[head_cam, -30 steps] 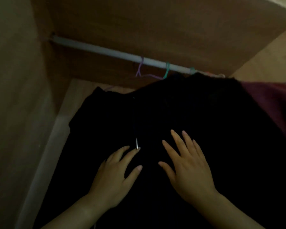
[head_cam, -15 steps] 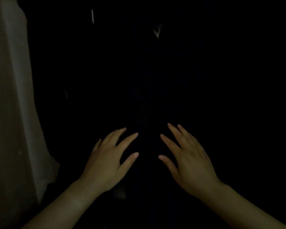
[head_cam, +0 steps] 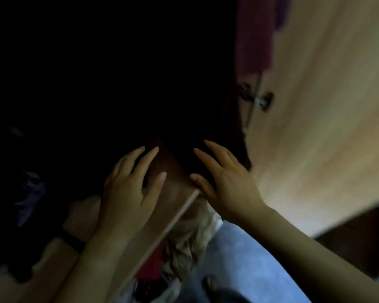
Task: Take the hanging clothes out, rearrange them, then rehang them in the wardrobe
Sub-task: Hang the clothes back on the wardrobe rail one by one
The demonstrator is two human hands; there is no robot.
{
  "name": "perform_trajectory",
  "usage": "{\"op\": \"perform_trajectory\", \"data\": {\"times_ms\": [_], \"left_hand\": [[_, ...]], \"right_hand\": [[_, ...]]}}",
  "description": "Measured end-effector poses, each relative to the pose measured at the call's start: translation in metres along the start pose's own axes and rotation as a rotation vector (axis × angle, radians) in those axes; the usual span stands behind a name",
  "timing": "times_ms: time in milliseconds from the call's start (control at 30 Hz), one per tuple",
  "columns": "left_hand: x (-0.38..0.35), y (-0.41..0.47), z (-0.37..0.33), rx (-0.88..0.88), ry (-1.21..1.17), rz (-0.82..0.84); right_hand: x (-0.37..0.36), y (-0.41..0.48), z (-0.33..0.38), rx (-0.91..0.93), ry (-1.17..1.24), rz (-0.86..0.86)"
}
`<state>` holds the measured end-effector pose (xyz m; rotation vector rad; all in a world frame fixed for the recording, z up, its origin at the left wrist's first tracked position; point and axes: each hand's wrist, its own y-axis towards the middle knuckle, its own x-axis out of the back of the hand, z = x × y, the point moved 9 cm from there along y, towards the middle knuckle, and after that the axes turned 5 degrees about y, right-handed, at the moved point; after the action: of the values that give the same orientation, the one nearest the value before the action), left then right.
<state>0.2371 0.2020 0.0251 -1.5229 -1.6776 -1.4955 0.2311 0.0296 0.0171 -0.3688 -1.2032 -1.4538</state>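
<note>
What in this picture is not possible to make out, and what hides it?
Head view, dark garment: darkness hides its shape and hanger.
Head view, left hand and right hand: shadow hides whether they touch cloth.
Head view, metal fitting on the wardrobe door: motion blur; handle or hinge unclear.
Head view, heap of clothes: forearms cover part of it; bottom edge cuts it.

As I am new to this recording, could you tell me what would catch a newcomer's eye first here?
Two bare hands hold the centre, the left hand and the right hand, both with fingers spread and holding nothing, before a large black garment that darkens the upper left. At right a pale wooden wardrobe door glows, with a maroon garment beside it at the top. A crumpled beige cloth lies below the hands.
</note>
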Motion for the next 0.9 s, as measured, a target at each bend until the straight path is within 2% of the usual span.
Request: {"op": "perform_trajectory", "data": {"times_ms": [233, 367, 633, 900], "left_hand": [[-0.139, -0.087, -0.109, -0.285, -0.168, 0.499], [-0.175, -0.127, -0.19, -0.506, -0.166, 0.679], [-0.221, -0.193, -0.4, -0.904, -0.246, 0.801], [-0.276, -0.333, -0.664, -1.18, -0.434, 0.9]], "right_hand": [[0.018, -0.21, -0.095, -0.561, -0.123, 0.088], [0.057, -0.312, -0.114, -0.82, -0.15, 0.016], [0.169, -0.468, -0.165, -1.134, -0.188, -0.265], [0.325, -0.675, -0.224, -1.427, -0.316, -0.39]]}}
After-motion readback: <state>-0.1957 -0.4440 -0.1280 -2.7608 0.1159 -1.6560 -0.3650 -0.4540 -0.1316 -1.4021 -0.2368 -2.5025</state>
